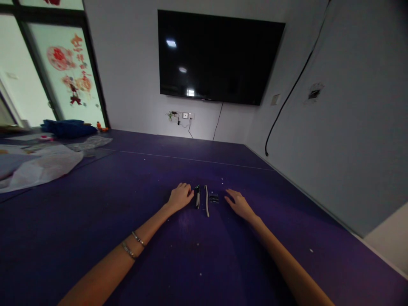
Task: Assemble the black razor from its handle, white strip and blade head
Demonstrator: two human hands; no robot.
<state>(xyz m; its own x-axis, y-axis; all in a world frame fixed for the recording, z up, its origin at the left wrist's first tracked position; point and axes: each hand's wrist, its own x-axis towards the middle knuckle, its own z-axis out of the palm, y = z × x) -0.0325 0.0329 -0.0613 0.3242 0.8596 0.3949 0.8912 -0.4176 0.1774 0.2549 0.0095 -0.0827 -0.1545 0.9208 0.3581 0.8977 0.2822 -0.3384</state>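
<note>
My left hand (181,196) rests on the purple surface with its fingers loosely bent, its fingertips right beside a small dark flat piece with a pale strip (198,199). Whether they touch it I cannot tell, but nothing shows inside the hand. A thin pale cord-like strip (207,202) lies lengthwise in the middle. Just right of it is a small dark rectangular piece (214,198), its kind too small to make out. My right hand (239,204) lies to the right of these things, fingers apart and holding nothing.
The hands rest on a broad purple surface (178,263). Crumpled translucent plastic sheeting (47,168) and a blue cloth bundle (68,128) lie at the far left. A black cable (291,91) hangs along the right wall. Beyond, a television (219,57) is mounted above sockets (185,115).
</note>
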